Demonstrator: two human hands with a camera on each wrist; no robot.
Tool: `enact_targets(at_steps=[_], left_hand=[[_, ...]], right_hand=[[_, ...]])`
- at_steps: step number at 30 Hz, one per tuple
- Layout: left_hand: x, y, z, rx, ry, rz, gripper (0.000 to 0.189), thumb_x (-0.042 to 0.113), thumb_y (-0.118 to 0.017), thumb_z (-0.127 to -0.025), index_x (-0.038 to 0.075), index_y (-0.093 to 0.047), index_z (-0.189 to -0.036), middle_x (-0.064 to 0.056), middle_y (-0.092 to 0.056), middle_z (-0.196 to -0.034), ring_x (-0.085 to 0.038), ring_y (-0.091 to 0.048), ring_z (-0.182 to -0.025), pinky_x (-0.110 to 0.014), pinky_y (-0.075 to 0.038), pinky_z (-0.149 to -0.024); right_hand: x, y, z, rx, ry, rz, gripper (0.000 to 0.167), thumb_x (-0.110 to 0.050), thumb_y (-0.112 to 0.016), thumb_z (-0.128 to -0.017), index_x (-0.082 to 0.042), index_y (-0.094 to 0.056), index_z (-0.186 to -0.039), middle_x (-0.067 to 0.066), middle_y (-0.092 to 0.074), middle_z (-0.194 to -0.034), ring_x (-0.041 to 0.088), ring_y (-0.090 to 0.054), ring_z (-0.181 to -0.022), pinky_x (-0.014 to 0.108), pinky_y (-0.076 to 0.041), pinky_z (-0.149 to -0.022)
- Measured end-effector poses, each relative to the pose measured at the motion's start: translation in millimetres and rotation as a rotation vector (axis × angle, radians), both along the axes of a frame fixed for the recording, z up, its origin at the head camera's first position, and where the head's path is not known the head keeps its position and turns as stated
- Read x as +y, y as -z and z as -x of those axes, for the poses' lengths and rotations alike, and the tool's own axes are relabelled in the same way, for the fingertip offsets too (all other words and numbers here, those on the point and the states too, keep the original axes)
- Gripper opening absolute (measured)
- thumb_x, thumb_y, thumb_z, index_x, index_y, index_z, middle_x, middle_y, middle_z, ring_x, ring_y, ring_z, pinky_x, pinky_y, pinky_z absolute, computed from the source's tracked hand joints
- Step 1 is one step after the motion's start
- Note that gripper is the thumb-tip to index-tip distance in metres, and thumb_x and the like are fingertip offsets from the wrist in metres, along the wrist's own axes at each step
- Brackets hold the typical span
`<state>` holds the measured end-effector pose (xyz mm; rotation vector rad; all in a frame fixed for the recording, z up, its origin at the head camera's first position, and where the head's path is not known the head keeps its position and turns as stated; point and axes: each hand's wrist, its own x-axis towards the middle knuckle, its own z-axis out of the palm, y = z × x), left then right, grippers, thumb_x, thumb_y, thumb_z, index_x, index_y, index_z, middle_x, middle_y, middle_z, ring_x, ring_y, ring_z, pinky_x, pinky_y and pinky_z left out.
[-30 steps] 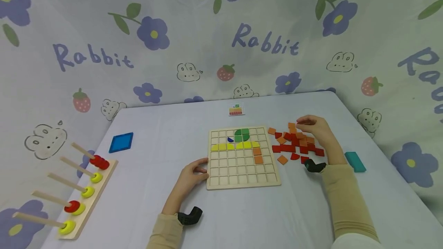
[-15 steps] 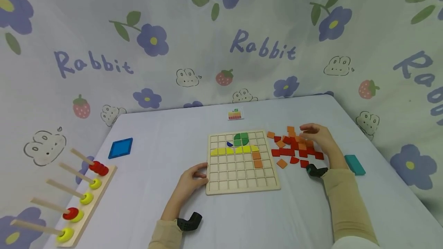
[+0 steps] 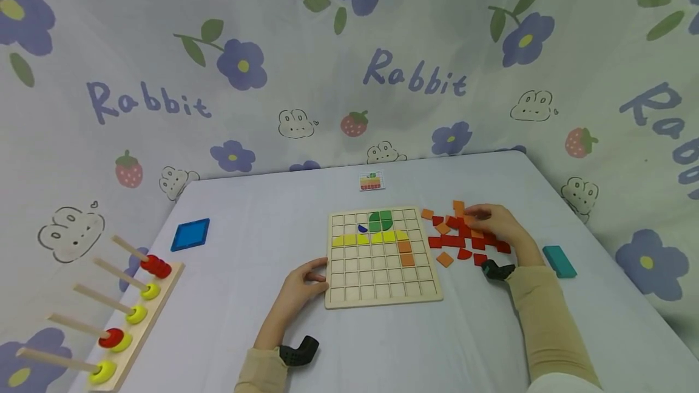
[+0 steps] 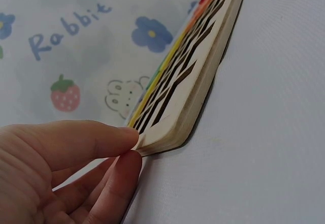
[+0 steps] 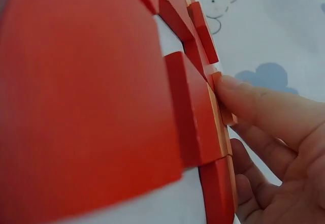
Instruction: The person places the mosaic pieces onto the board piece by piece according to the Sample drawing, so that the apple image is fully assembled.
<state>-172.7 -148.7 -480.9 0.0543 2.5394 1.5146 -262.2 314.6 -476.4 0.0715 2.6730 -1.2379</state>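
Note:
On the white table lies a wooden grid board (image 3: 382,302) with green, blue, yellow and orange pieces set in it. My left hand (image 3: 300,284) grips its left edge; in the left wrist view the thumb (image 4: 96,140) presses on the corner and a finger is beneath. To the right, my right hand (image 3: 494,223) reaches into a heap of red tiles (image 3: 453,241) and orange tiles. The right wrist view has its thumb (image 5: 264,104) and fingers at an orange square tile (image 5: 227,113), pinching it; the fingertips behind are hidden.
A small pattern card (image 3: 372,181) lies behind the board. At left stand a peg counter (image 3: 144,320) with red and yellow rings and a blue tray (image 3: 190,234). A teal block (image 3: 559,261) is by my right forearm. A rabbit-print cloth (image 3: 306,77) hangs behind.
My right hand has come down and slightly left, its fingertips now on the orange tiles. The left hand stays at the board's edge. The head view has tilted up slightly.

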Motion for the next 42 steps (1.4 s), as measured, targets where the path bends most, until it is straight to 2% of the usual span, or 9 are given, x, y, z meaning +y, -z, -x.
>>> enact_targets(at_steps=[6,10,14,19,22,27,33,36,42], left_hand=[[0.1,-3.0,-0.7,0.009,0.009,-0.002,0.051,0.007,-0.071,-0.077,0.010,-0.057,-0.126,-0.004,-0.064,-0.095,-0.015,-0.057,-0.088,-0.027,-0.044,-0.072],[0.0,-2.8,-0.8,0.006,0.015,-0.010,0.052,0.007,-0.072,-0.076,0.009,-0.057,-0.126,-0.005,-0.064,-0.096,-0.016,-0.057,-0.088,-0.028,-0.044,-0.072],[-0.6,-2.6,-1.1,0.002,0.011,-0.001,0.052,0.007,-0.072,-0.076,0.009,-0.057,-0.126,-0.005,-0.064,-0.093,-0.015,-0.057,-0.087,-0.028,-0.043,-0.072],[-2.1,-2.9,-1.3,0.006,-0.002,0.009,0.051,0.006,-0.071,-0.076,0.011,-0.058,-0.125,-0.004,-0.064,-0.091,-0.015,-0.057,-0.086,-0.026,-0.044,-0.071],[-3.0,-2.2,-0.9,0.012,0.001,0.012,0.051,0.007,-0.071,-0.077,0.011,-0.058,-0.125,-0.003,-0.064,-0.090,-0.014,-0.056,-0.086,-0.025,-0.044,-0.071],[-3.6,-1.0,0.5,0.010,0.003,0.001,0.051,0.007,-0.071,-0.077,0.011,-0.058,-0.125,-0.004,-0.064,-0.090,-0.014,-0.056,-0.086,-0.026,-0.044,-0.071],[-1.7,0.7,0.5,-0.004,0.002,-0.005,0.051,0.007,-0.070,-0.077,0.012,-0.057,-0.126,-0.003,-0.063,-0.090,-0.014,-0.056,-0.085,-0.028,-0.044,-0.071],[-0.9,1.0,0.5,-0.011,-0.006,-0.009,0.052,0.006,-0.070,-0.077,0.013,-0.057,-0.126,-0.002,-0.063,-0.091,-0.015,-0.056,-0.086,-0.029,-0.044,-0.072],[-0.4,0.6,0.3,-0.005,-0.003,-0.009,0.052,0.007,-0.071,-0.077,0.013,-0.057,-0.127,-0.002,-0.063,-0.092,-0.014,-0.055,-0.086,-0.029,-0.044,-0.072]], right_hand=[[-3.3,-2.4,0.2,0.030,0.035,0.015,0.046,-0.020,-0.064,-0.085,-0.004,-0.053,-0.127,0.024,-0.048,-0.122,0.037,-0.042,-0.108,0.047,-0.041,-0.090],[-5.8,-4.0,-1.5,0.006,0.118,0.172,0.046,-0.018,-0.061,-0.088,-0.006,-0.050,-0.131,0.022,-0.043,-0.128,0.035,-0.042,-0.111,0.034,-0.046,-0.084],[-19.4,-10.3,-4.9,-0.022,0.161,0.315,0.055,-0.028,-0.064,-0.087,-0.009,-0.046,-0.135,0.018,-0.040,-0.134,0.032,-0.039,-0.117,0.029,-0.045,-0.085],[-51.4,-25.6,-8.0,-0.040,0.066,0.492,0.063,-0.026,-0.067,-0.085,0.001,-0.041,-0.136,0.011,-0.048,-0.120,0.023,-0.050,-0.108,0.030,-0.044,-0.092],[-73.0,-32.8,-7.7,-0.079,-0.001,0.593,0.059,-0.018,-0.067,-0.085,0.006,-0.041,-0.132,0.006,-0.054,-0.109,0.018,-0.060,-0.094,0.032,-0.048,-0.086],[-107.1,-35.7,-5.0,-0.112,-0.091,0.588,0.049,-0.014,-0.069,-0.083,0.006,-0.049,-0.122,0.002,-0.057,-0.096,0.011,-0.061,-0.081,0.031,-0.050,-0.080],[-136.7,-34.9,-5.6,-0.128,-0.163,0.555,0.043,-0.010,-0.069,-0.083,0.007,-0.053,-0.118,0.005,-0.058,-0.090,0.016,-0.064,-0.081,0.033,-0.051,-0.079],[-146.9,-32.7,-6.7,-0.124,-0.163,0.519,0.039,-0.013,-0.071,-0.081,0.005,-0.058,-0.113,0.004,-0.062,-0.088,0.016,-0.064,-0.080,0.033,-0.052,-0.076],[-160.0,-23.4,-4.6,-0.109,-0.124,0.362,0.033,-0.021,-0.075,-0.077,-0.001,-0.065,-0.101,0.003,-0.067,-0.084,0.013,-0.060,-0.072,0.025,-0.050,-0.068]])
